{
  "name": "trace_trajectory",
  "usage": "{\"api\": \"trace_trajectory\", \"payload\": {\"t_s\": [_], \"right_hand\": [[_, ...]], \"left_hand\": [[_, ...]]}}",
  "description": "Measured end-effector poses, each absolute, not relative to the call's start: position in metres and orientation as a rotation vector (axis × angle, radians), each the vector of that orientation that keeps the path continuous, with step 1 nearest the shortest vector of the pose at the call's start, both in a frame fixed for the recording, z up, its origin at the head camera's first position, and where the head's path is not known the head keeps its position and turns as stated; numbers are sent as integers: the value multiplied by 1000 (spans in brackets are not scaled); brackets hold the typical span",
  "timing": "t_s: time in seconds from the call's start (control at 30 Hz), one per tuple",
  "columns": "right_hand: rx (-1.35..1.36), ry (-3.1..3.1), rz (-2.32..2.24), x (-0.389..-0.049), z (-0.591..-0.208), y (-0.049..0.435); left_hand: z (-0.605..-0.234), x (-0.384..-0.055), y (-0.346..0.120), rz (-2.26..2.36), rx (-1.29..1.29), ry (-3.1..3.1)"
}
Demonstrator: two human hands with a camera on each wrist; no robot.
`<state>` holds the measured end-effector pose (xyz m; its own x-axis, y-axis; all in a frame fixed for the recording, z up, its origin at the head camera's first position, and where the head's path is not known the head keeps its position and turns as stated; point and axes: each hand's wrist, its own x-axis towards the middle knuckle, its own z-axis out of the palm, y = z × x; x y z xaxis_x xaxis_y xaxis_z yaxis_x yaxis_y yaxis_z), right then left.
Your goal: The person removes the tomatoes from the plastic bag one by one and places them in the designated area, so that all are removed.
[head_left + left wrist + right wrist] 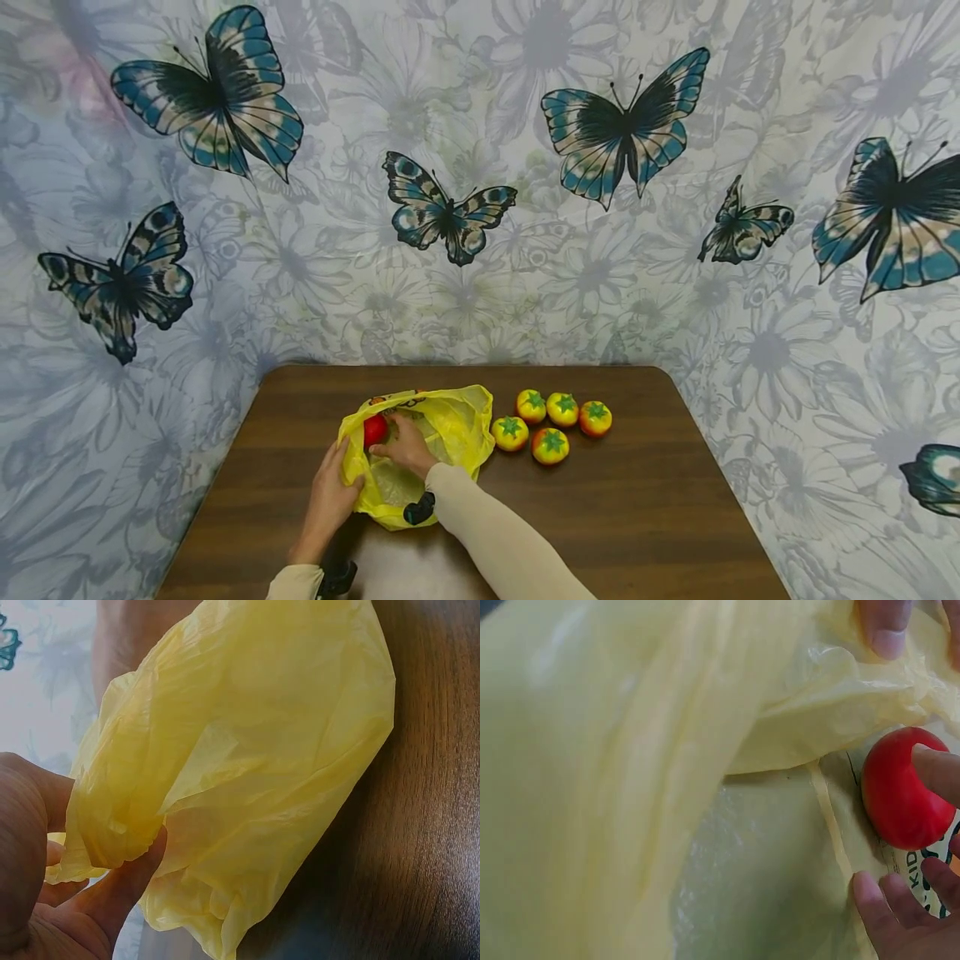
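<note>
A yellow plastic bag [467, 421] lies on the table with its mouth open. My left hand [332, 493] grips the bag's left edge; in the left wrist view its thumb [124, 889] and fingers pinch the film. My right hand [408, 447] reaches inside the bag. There, a smooth red tomato [906, 791] rests near the printed side. In the right wrist view the right thumb touches the tomato, while the other fingers [889, 907] spread apart from it. Fingertips of the left hand show on the rim at the top of that view.
To the right of the bag, several yellow-and-red tomato-like fruits with green tops [550, 447] stand in a loose group. The brown wooden table [637, 517] meets a butterfly-patterned backdrop [450, 317] at its back edge.
</note>
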<state>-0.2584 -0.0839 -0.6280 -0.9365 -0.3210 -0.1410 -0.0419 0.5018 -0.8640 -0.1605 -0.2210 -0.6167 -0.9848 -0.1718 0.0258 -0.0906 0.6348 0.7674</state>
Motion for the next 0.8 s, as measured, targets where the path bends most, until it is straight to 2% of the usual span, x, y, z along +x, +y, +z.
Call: {"api": "trace_trajectory", "payload": {"t_s": [0.2, 0.8], "right_hand": [[-327, 2555, -1275, -262, -632, -91], [-313, 2551, -1284, -267, -633, -91]], "left_hand": [[-616, -160, -218, -1300, 224, -2752], [-615, -160, -216, -1315, 205, -2748]]}}
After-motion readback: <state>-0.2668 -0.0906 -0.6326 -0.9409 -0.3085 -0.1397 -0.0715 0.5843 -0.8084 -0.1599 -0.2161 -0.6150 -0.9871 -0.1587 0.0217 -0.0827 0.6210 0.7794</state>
